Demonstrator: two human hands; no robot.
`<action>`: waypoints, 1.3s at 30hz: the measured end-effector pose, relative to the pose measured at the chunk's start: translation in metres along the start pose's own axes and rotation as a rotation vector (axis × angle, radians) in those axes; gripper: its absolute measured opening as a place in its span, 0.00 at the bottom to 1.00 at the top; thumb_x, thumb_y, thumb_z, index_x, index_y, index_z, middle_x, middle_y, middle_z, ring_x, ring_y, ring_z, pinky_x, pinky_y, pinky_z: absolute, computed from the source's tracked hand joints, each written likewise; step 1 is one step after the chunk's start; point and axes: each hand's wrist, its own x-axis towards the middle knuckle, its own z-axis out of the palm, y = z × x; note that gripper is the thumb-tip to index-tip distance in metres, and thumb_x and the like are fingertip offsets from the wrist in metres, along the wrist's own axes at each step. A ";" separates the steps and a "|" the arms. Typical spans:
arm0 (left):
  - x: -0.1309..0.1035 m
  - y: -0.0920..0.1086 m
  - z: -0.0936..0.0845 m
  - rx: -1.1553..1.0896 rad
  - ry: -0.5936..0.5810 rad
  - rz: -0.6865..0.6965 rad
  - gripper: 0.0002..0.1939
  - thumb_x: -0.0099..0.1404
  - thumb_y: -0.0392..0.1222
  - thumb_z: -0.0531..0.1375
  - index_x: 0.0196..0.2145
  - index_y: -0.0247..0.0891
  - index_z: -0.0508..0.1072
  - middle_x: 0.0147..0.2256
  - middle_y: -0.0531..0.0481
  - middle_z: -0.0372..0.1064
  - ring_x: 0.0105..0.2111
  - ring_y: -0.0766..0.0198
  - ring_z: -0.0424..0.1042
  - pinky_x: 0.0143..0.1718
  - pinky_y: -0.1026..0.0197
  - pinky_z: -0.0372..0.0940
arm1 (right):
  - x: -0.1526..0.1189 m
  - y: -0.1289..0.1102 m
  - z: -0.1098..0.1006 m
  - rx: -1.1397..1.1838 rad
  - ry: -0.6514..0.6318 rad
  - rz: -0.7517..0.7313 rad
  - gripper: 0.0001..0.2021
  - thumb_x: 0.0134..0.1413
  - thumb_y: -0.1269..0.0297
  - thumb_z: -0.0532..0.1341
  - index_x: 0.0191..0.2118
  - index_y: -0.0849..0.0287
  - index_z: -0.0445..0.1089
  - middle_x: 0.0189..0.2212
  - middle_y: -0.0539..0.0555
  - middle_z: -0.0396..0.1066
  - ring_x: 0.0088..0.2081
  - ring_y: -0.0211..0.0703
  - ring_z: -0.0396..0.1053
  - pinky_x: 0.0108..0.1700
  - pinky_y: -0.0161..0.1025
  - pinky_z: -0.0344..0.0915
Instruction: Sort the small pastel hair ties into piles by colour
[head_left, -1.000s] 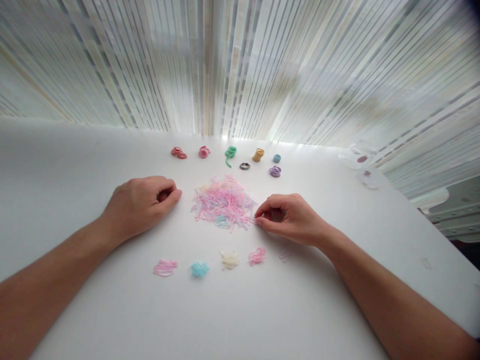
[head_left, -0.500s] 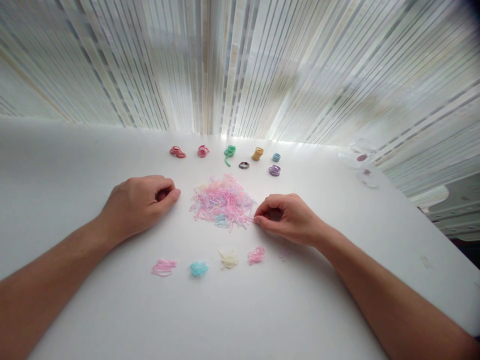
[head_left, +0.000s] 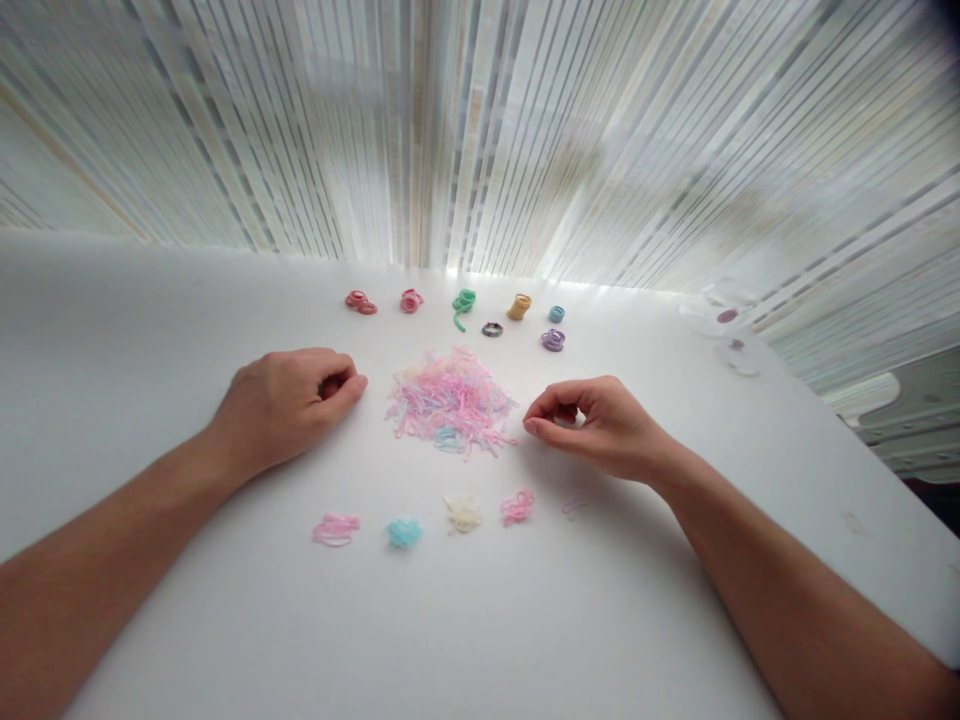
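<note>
In the middle of the white table [head_left: 225, 640] lies a loose pile of thin pastel rubber bands [head_left: 454, 400], mostly pink. My left hand [head_left: 289, 410] rests to the left of the pile, loosely closed, with no object showing in it. Just off the pile's right edge, my right hand [head_left: 600, 425] has thumb and forefinger pinched together; anything between the tips is too small to make out. Nearer me are smaller heaps: pink bands [head_left: 336, 529], blue bands [head_left: 405, 532], cream bands [head_left: 463, 514], brighter pink bands [head_left: 518, 507] and a faint pale band bit [head_left: 574, 508].
Behind the pile are red [head_left: 361, 302], pink [head_left: 411, 300], green [head_left: 464, 303], yellow [head_left: 519, 306], blue [head_left: 556, 314] and purple coils [head_left: 553, 340], plus a beaded-looking ring [head_left: 492, 329]. Clear round pieces [head_left: 738, 356] lie at right. A striped curtain [head_left: 420, 130] hangs behind.
My right hand has drawn slightly back from the pile's right edge and lifted a little. The left hand keeps its pose; the whole view has shifted slightly.
</note>
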 end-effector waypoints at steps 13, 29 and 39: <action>-0.001 0.004 -0.006 -0.018 -0.047 -0.026 0.18 0.69 0.56 0.52 0.32 0.41 0.72 0.31 0.51 0.73 0.32 0.61 0.66 0.34 0.59 0.53 | -0.018 -0.020 -0.049 -0.178 0.205 -0.073 0.08 0.55 0.58 0.70 0.30 0.56 0.81 0.21 0.50 0.71 0.25 0.37 0.61 0.27 0.38 0.58; 0.005 -0.007 0.002 0.064 -0.020 -0.069 0.20 0.66 0.60 0.52 0.32 0.43 0.73 0.31 0.51 0.72 0.31 0.60 0.67 0.34 0.58 0.54 | -0.052 0.006 -0.049 -0.053 -0.382 0.083 0.06 0.56 0.66 0.66 0.32 0.60 0.81 0.23 0.51 0.73 0.25 0.36 0.61 0.27 0.35 0.59; 0.005 -0.007 0.001 0.084 -0.022 -0.062 0.21 0.66 0.60 0.51 0.31 0.42 0.73 0.31 0.50 0.73 0.31 0.58 0.68 0.34 0.58 0.54 | -0.055 0.005 -0.038 -0.100 -0.352 0.071 0.06 0.58 0.66 0.65 0.33 0.59 0.81 0.22 0.49 0.71 0.24 0.35 0.62 0.25 0.34 0.58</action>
